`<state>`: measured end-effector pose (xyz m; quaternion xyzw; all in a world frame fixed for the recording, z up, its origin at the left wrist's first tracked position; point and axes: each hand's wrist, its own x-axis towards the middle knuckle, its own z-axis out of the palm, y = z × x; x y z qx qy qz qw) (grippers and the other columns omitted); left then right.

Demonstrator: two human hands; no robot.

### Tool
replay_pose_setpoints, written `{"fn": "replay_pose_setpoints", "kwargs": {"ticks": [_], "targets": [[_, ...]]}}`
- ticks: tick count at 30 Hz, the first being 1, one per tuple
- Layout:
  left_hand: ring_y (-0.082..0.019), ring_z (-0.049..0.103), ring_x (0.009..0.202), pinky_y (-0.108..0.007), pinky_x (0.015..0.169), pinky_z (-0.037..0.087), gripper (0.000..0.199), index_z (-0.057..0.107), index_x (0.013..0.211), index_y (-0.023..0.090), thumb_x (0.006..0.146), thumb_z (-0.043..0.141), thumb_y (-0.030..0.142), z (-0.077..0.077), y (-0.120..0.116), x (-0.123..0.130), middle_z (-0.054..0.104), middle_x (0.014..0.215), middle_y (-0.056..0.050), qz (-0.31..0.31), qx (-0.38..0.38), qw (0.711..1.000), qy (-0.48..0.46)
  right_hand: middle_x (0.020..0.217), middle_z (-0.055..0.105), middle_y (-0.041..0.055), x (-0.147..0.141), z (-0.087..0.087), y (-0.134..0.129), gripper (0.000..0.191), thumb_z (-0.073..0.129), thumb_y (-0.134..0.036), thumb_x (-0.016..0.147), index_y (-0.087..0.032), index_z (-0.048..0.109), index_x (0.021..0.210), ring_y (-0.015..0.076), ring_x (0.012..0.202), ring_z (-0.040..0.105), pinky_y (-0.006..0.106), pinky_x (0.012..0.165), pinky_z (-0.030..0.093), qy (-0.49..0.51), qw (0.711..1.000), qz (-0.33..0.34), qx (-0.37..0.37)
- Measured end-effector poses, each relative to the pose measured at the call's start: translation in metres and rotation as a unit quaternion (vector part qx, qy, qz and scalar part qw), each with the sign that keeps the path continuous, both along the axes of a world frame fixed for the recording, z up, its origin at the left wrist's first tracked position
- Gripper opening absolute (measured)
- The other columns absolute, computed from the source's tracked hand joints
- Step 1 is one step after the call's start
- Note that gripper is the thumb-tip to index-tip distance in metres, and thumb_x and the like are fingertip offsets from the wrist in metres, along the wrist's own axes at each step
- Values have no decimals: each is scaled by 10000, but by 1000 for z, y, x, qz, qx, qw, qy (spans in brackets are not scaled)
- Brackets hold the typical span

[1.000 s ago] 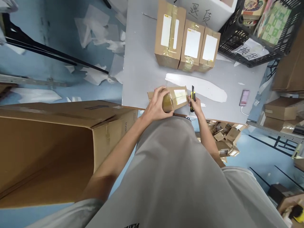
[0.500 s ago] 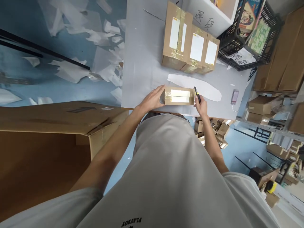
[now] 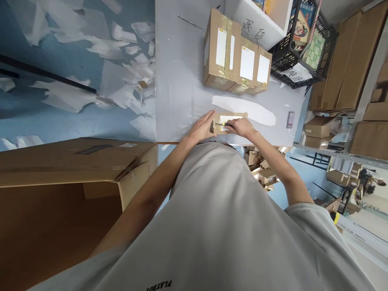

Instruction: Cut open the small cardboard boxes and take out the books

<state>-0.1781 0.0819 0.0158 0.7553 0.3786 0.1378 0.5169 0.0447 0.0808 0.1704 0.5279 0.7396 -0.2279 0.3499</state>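
A small taped cardboard box (image 3: 233,131) with a white label lies near the front edge of the grey table (image 3: 176,81). My left hand (image 3: 201,128) grips its left end, thumb and fingers on either side. In my right hand (image 3: 242,127) is a black and yellow utility knife (image 3: 226,125), its tip over the tape at the left part of the box top. My right hand partly covers the label. Just behind the box lies a long white paper strip (image 3: 245,110).
Several taped boxes (image 3: 224,76) stand at the back, beside a white bin (image 3: 257,28) and a black crate (image 3: 291,79) with books. A phone-like object (image 3: 290,119) lies at right. A large open carton (image 3: 60,161) is at left; paper scraps litter the floor.
My right hand has moved left with the knife, from the box's right end to over its top. My left hand still holds the left end. The view has shifted slightly.
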Motion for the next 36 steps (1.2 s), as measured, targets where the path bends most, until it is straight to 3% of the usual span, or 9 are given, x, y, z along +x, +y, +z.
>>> {"fn": "replay_pose_setpoints", "kwargs": {"ticks": [14, 23, 32, 36], "targets": [[-443, 420, 1709, -485, 1384, 404, 1393, 242, 1852, 210, 720, 1052, 288, 7, 3, 1, 286, 1902, -206, -19, 12, 1000, 16, 1332, 833, 221, -18, 6, 15, 513, 407, -506, 1227, -188, 749, 1439, 381, 1244, 790, 462, 1003, 533, -61, 997, 51, -8], [-435, 467, 1684, -465, 1357, 440, 1355, 271, 1842, 224, 721, 1028, 293, 20, 5, 1, 316, 1896, -184, -21, 14, 998, 52, 1334, 826, 230, -32, 9, 22, 505, 444, -520, 1213, -208, 790, 1409, 388, 1252, 767, 476, 1021, 548, -67, 997, 46, -4], [-420, 499, 1665, -468, 1351, 458, 1312, 289, 1843, 254, 739, 987, 383, 24, -1, 6, 332, 1898, -136, 9, 3, 997, 81, 1305, 826, 259, -20, -1, 27, 453, 470, -345, 1178, -136, 821, 1373, 396, 1226, 777, 464, 1005, 543, -25, 996, 90, 1], [-403, 487, 1675, -450, 1352, 462, 1307, 302, 1838, 264, 738, 1000, 359, 26, -1, 6, 320, 1905, -120, 16, 1, 993, 121, 1298, 819, 299, 22, 1, 24, 428, 459, -163, 1131, -68, 838, 1305, 402, 1239, 779, 464, 973, 536, -39, 994, 98, -6]]}}
